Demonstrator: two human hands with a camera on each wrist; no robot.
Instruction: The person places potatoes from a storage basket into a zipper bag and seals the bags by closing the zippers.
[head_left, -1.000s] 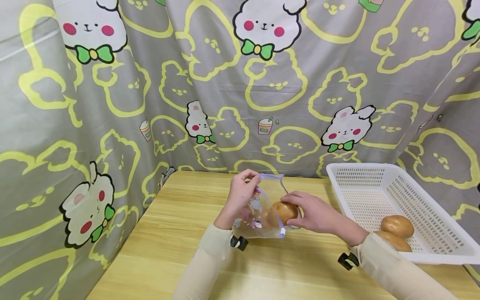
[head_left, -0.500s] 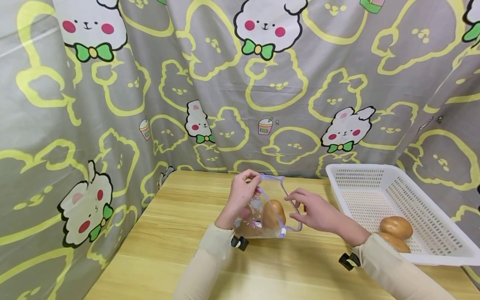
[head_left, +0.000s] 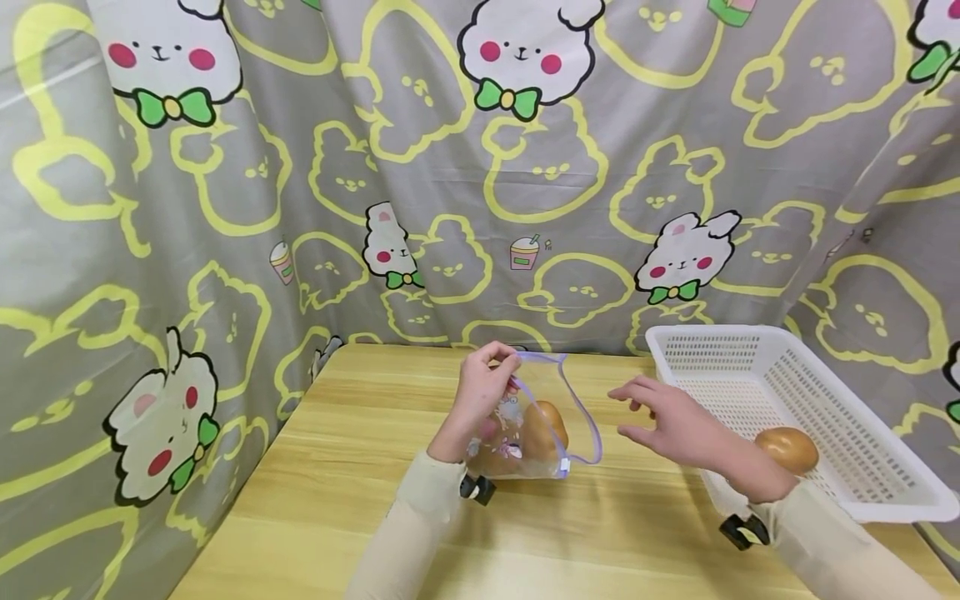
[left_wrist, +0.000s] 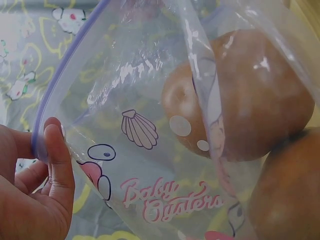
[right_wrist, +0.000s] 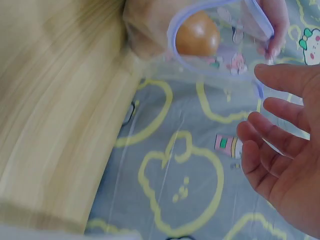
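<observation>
My left hand (head_left: 483, 387) pinches the purple-edged rim of a clear printed zip bag (head_left: 480, 462), its mouth spread toward the right. Inside the bag rests a glossy brown bread roll (head_left: 546, 429). The left wrist view shows two rolls through the film, an upper roll (left_wrist: 250, 95) and a lower roll (left_wrist: 290, 185) against it. My right hand (head_left: 678, 425) is to the right of the bag mouth, holding nothing, its fingers loosely bent and spread apart. In the right wrist view its palm and fingertips face the bag opening.
A white plastic basket (head_left: 712, 332) stands at the right of the wooden table (head_left: 360, 442), with a brown roll (head_left: 787, 450) in it. My right forearm crosses its near left side. A patterned curtain (head_left: 450, 192) hangs behind the table.
My right hand has let go of the roll, which now sits deeper in the bag, and has drawn away right toward the basket. The left hand stays on the bag rim.
</observation>
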